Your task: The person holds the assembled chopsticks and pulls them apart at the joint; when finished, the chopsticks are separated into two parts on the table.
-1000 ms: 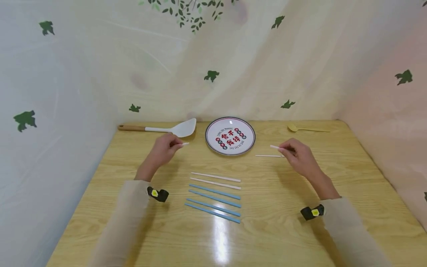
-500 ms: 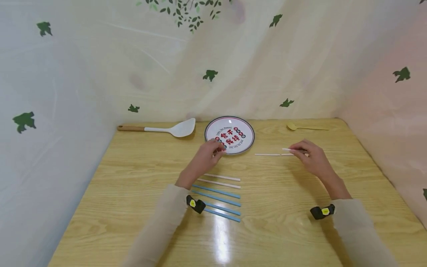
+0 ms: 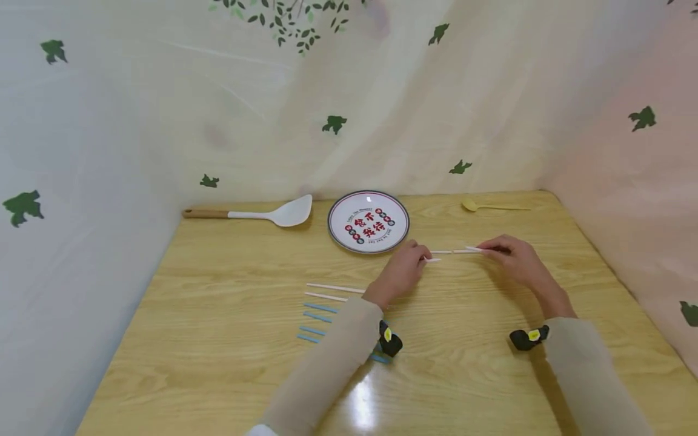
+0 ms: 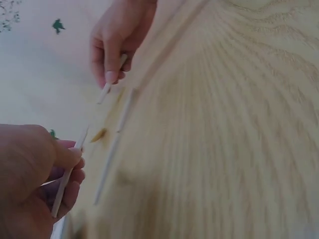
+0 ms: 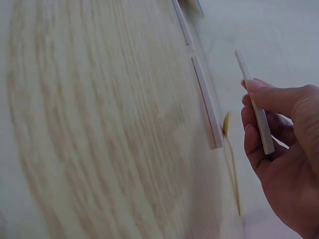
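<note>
My left hand [image 3: 405, 269] pinches a short white chopstick piece [image 4: 65, 191] with a tapered tip, in front of the plate's right side. To its right, my right hand [image 3: 512, 260] holds a thicker white chopstick piece [image 5: 261, 119] between thumb and fingers. The two held pieces point toward each other, with a gap between them in the left wrist view. Behind them on the table lie a thin chopstick piece [image 3: 440, 252] and a thick chopstick piece [image 5: 207, 99], end to end in a line.
A round plate [image 3: 335, 233] with red lettering stands at the back, between a white spatula [image 3: 291, 212] with a wooden handle and a yellow spoon [image 3: 493, 208]. White chopsticks [image 3: 332, 287] and several blue chopsticks [image 3: 319, 314] lie in front, partly under the left sleeve.
My left hand has swung right with its chopstick piece, from near the spatula past the front of the plate. My right hand has shifted slightly right, still holding its piece.
</note>
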The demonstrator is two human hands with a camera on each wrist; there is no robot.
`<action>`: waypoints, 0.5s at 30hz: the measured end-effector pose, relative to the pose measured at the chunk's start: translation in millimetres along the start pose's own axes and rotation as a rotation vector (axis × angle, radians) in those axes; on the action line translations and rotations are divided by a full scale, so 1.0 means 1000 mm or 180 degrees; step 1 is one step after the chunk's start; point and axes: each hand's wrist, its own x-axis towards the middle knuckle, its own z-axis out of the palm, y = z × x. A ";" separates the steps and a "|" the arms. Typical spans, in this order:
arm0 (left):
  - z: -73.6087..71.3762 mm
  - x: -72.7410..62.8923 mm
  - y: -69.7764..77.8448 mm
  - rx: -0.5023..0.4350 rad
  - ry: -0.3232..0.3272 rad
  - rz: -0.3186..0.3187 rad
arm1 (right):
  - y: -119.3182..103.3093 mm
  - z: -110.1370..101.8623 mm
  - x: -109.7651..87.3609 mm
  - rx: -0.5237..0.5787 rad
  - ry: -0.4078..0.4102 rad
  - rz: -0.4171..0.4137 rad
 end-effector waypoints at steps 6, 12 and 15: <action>0.022 0.017 0.010 0.0056 0.0063 -0.0239 | 0.008 0.004 0.002 0.0028 -0.0261 0.0216; 0.035 0.023 0.012 0.0020 0.0008 -0.0534 | 0.012 0.014 -0.001 0.0006 -0.0338 0.0329; 0.039 0.026 0.012 0.0108 0.0014 -0.0582 | 0.011 0.017 -0.001 0.0032 -0.0283 0.0313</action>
